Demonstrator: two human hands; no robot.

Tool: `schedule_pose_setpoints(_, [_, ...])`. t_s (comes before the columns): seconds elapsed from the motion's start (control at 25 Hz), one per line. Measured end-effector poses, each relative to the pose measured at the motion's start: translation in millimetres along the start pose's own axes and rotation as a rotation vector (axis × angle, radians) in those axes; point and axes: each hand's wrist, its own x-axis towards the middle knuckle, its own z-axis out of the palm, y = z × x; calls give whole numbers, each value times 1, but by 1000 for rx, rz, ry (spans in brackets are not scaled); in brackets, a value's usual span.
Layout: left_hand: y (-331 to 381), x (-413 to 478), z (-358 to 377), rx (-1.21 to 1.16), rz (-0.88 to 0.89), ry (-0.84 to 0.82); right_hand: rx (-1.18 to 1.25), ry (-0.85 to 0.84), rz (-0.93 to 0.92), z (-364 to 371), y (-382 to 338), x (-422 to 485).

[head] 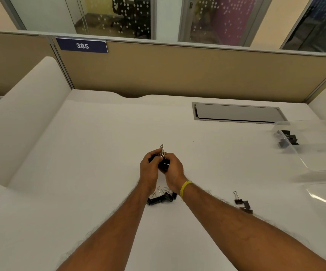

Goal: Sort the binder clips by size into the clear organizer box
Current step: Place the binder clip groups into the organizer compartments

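Your left hand [149,170] and right hand [173,170] meet above the middle of the white tabletop [99,153]. The fingers of both are curled round a black bunch of held clips [163,164] squeezed between them. Silver wire handles [162,150] stick up out of the grip, on the side away from you. Your fingers cover most of the bunch, so the number of clips in it cannot be told.

Just under your wrists, a near cluster [161,198] of black binder clips lies on the tabletop, with its wire handles pointing away from you. Your right wrist hides part of it. To the right of your right forearm sits a second cluster [243,205], smaller, with 1 wire handle lifted toward the far left. The 2 clusters are well apart from each other.

The clear organizer box [303,159] stands at the right edge of the tabletop, well apart from your hands. A few sorted clips [287,138] lie toward its far end. Its dividers are too faint to tell which compartment they are in. Nearer you, another clear plastic piece [318,194] lies flat by the right edge.

A yellow band [185,187] circles your right wrist. Beyond the box, a grey hatch [238,113] is set flush into the tabletop. The tan partition [177,75] behind it carries a blue sign [82,45] reading 385.
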Motion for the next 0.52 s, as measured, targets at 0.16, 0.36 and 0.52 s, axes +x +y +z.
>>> schedule_pose_setpoints(0.16, [10, -11, 22, -248, -6, -4, 281, 69, -6, -2, -13, -12])
schedule_pose_setpoints(0.36, [13, -29, 52, -462, -96, -49, 505, 95, -43, -10, -37, -38])
schedule_pose_setpoints(0.52, [6, -42, 82, -396, -121, -110, 530, 99, -83, -37, -55, -54])
